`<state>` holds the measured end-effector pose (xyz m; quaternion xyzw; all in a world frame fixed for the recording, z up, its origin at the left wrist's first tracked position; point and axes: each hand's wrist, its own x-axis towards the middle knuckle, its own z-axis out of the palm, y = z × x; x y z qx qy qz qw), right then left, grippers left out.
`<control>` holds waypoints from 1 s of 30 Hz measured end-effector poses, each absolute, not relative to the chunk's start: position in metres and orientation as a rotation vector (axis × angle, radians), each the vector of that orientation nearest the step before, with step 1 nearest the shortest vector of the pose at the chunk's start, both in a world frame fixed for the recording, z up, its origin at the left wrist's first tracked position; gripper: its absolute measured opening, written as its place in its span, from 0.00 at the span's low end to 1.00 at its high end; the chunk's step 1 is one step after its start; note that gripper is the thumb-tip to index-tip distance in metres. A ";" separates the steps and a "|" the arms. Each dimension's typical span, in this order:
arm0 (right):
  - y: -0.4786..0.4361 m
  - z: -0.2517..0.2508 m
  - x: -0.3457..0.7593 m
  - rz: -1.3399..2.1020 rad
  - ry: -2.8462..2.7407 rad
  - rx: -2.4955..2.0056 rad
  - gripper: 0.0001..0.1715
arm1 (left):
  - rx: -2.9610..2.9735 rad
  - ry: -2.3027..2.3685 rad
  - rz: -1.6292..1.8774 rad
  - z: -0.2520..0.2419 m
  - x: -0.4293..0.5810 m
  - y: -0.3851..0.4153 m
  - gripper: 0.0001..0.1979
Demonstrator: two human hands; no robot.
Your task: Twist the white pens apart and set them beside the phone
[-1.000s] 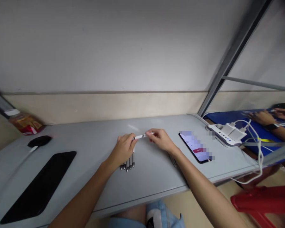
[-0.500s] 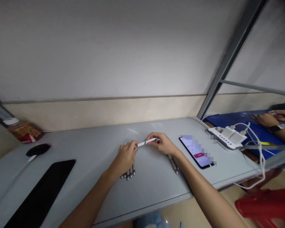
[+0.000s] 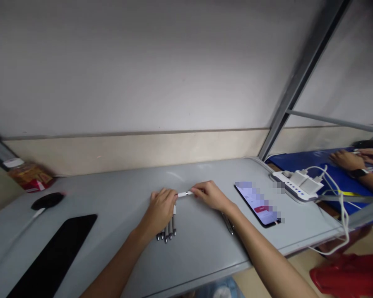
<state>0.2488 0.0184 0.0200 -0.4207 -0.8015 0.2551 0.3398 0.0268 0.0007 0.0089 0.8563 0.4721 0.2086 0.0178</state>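
A white pen (image 3: pixel 184 194) lies nearly level between my two hands. My left hand (image 3: pixel 163 207) is closed round its left end, palm down, and my right hand (image 3: pixel 209 194) pinches its right end, where a dark clip or tip shows. Below my left hand several grey-and-white pens (image 3: pixel 167 231) lie side by side with their silver tips toward me; their upper parts are hidden by the hand. Under my right wrist, more grey pens (image 3: pixel 228 225) rest on the table, partly covered by the forearm.
A phone (image 3: pixel 257 205) with a lit screen and a white power strip (image 3: pixel 294 186) with chargers are at right. On the left are a black strip (image 3: pixel 54 252), a black round object (image 3: pixel 47 201) with a cable, and a jar (image 3: pixel 31 176). Another person's hands (image 3: pixel 349 160) work over a blue surface.
Both hands have come slightly lower in the view. The pen has turned from slanting to nearly level, and less of it shows between my fingers.
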 end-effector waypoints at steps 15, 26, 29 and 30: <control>0.015 0.012 0.240 0.216 -2.275 -1.007 0.08 | 2.647 1.476 0.629 0.010 0.030 -0.001 0.13; 0.023 0.011 0.250 0.055 -2.137 -1.132 0.14 | 2.511 1.431 0.746 0.013 0.030 0.001 0.17; 0.026 0.013 0.257 0.238 -1.997 -1.149 0.11 | 2.450 1.451 0.828 0.016 0.027 0.005 0.16; 0.027 0.015 0.259 0.327 -1.936 -1.154 0.10 | 2.431 1.462 0.858 0.018 0.026 0.006 0.16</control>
